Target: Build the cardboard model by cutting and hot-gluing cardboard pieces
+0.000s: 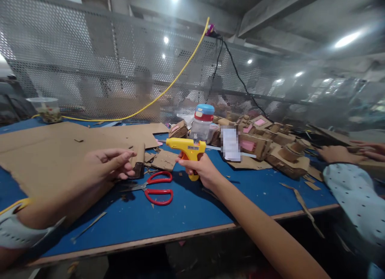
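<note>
My right hand [201, 169] is wrapped round the handle of a yellow glue gun [186, 146], whose nozzle points left. My left hand [110, 164] pinches a rolled cardboard tube [138, 162] just left of the nozzle, above the blue table [186, 215]. Red-handled scissors [156, 187] lie on the table below and between my hands. A white band shows on my left wrist.
Large cardboard sheets [51, 150] cover the table's left side. A plastic jar with a blue lid [202, 122] and several cardboard models [279, 150] stand behind. Another person's hands and dotted sleeve [351, 191] are at the right. A yellow cable [168, 88] hangs across the mesh wall.
</note>
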The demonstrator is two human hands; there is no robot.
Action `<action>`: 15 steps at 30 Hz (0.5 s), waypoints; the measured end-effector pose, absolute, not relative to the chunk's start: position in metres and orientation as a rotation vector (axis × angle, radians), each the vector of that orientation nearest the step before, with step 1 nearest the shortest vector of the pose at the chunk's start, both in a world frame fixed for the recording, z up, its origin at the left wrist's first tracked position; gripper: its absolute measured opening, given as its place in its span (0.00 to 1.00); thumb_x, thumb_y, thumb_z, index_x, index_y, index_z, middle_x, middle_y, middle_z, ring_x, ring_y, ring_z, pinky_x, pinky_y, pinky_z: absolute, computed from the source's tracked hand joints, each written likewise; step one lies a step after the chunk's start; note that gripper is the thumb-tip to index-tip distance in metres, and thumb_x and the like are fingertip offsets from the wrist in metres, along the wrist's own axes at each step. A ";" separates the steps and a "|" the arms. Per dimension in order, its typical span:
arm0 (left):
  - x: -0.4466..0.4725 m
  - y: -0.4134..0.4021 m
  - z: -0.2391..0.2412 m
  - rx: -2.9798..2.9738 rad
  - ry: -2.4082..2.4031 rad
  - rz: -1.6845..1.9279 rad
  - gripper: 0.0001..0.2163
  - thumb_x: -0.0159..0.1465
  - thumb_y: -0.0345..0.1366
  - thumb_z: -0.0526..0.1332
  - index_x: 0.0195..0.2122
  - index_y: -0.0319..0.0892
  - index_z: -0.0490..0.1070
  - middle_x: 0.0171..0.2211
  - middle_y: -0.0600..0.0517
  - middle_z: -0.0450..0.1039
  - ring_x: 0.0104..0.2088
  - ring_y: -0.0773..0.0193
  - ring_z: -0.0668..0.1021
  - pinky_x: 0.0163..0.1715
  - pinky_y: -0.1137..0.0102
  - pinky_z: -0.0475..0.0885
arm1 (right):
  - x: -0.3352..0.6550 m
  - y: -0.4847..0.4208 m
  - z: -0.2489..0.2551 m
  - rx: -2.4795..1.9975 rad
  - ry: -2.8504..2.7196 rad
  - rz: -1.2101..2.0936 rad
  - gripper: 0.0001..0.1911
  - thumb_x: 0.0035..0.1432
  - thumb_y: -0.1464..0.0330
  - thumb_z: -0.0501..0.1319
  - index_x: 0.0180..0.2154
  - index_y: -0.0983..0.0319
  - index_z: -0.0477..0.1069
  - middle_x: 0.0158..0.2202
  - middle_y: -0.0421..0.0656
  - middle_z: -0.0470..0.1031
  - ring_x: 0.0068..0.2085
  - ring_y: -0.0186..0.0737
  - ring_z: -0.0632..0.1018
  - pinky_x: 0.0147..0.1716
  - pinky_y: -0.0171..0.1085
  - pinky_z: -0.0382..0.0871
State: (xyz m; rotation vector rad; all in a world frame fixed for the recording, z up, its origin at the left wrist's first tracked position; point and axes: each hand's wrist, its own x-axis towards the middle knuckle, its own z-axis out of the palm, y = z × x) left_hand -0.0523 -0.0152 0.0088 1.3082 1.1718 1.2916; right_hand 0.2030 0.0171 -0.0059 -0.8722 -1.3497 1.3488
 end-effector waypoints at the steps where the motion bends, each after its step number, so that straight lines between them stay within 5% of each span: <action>1: -0.049 -0.012 0.011 1.269 1.122 1.284 0.13 0.58 0.43 0.67 0.38 0.40 0.76 0.21 0.52 0.74 0.20 0.68 0.75 0.18 0.76 0.69 | 0.204 0.015 -0.005 -0.872 -1.367 1.304 0.15 0.37 0.65 0.71 0.29 0.63 0.72 0.27 0.37 0.73 0.20 0.23 0.63 0.17 0.28 0.56; 9: -0.027 0.004 0.014 1.244 0.811 1.132 0.19 0.56 0.50 0.68 0.36 0.38 0.73 0.16 0.61 0.56 0.16 0.75 0.59 0.16 0.79 0.57 | 0.203 0.001 -0.007 -1.046 -1.470 1.117 0.16 0.38 0.57 0.72 0.26 0.61 0.74 0.21 0.38 0.70 0.20 0.29 0.65 0.18 0.32 0.60; 15: -0.027 0.002 0.004 1.247 0.772 1.133 0.17 0.56 0.49 0.68 0.33 0.38 0.72 0.20 0.58 0.58 0.18 0.76 0.58 0.16 0.79 0.56 | 0.190 -0.010 -0.004 -0.971 -1.514 1.104 0.16 0.37 0.60 0.72 0.29 0.60 0.76 0.30 0.42 0.78 0.35 0.43 0.79 0.36 0.40 0.77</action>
